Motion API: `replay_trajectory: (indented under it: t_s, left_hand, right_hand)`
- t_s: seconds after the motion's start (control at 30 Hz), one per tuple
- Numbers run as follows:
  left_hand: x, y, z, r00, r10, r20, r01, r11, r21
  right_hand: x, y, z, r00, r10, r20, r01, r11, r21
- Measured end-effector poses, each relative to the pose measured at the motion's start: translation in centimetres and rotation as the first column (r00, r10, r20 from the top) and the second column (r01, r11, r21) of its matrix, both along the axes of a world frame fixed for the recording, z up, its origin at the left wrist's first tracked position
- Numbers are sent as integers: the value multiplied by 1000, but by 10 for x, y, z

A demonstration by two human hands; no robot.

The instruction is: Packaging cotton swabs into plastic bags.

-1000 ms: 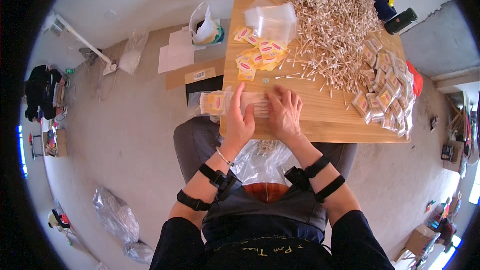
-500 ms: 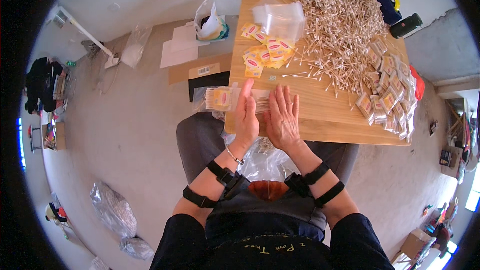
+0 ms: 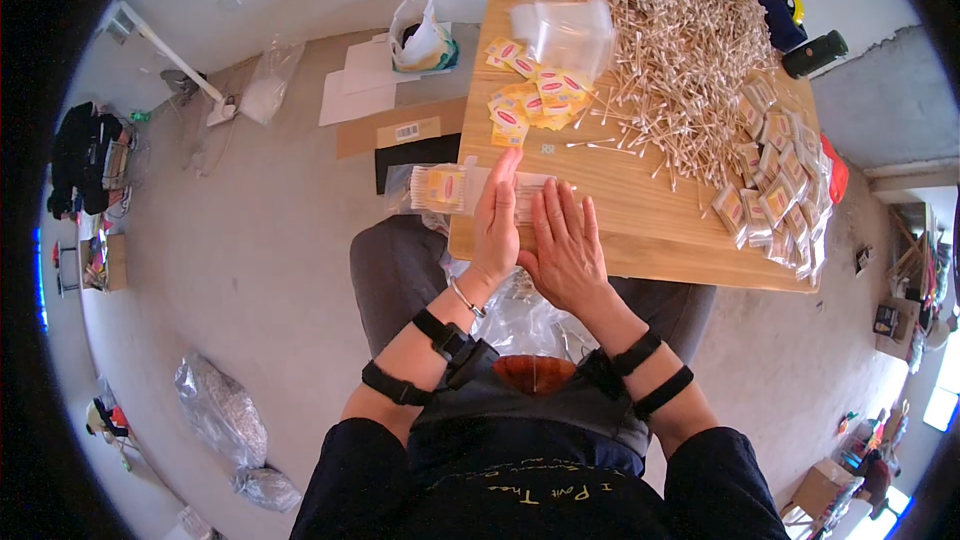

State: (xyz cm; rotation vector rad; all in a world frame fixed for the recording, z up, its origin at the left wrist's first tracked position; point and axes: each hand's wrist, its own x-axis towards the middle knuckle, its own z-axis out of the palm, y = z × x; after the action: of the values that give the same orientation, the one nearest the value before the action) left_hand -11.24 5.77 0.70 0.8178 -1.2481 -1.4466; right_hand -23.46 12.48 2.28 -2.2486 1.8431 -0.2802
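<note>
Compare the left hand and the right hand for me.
The left hand shows edge-on, while the right hand shows its back. The left hand has a silvery bangle at its wrist; the right hand has none. Both keep their fingers straight, close to the cotton swabs.

White carrier bag (image 3: 424, 48), green-blue base, upright beside white sheets (image 3: 352, 98) on floor (image 3: 300, 270). Flat brown cardboard (image 3: 358, 137), barcode label (image 3: 406, 131); black flat sheet (image 3: 415, 162) adjoining. Dark cylinder (image 3: 815, 55), upper right edge of surface (image 3: 660, 245). Dark blue item (image 3: 776, 20), yellow ring (image 3: 792, 6), near cylinder. Red item (image 3: 836, 175), partly hidden, right edge. White pole (image 3: 172, 53), slanting, upper left. Dark fabric heap (image 3: 83, 160), far left.
</note>
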Motion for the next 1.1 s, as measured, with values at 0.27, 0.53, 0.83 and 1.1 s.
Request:
replay_trajectory:
  t_s: [0.27,0.53,0.83,1.1]
  left_hand:
    - [6,-4,3,997,77,-8,-77,997,16]
    - [-2,-2,10,997,78,-8,-77,996,55]
    - [-3,-2,1,996,92,18,-92,995,25]
    - [-3,-3,-1,995,62,-74,-60,998,32]
  right_hand:
    - [-1,-14,-2,997,-19,-80,15,999,-46]
    - [-20,-23,-10,742,-223,632,375,919,-117]
    - [3,-36,-15,273,-146,951,390,920,30]
    - [7,-45,-19,305,-130,943,335,942,21]
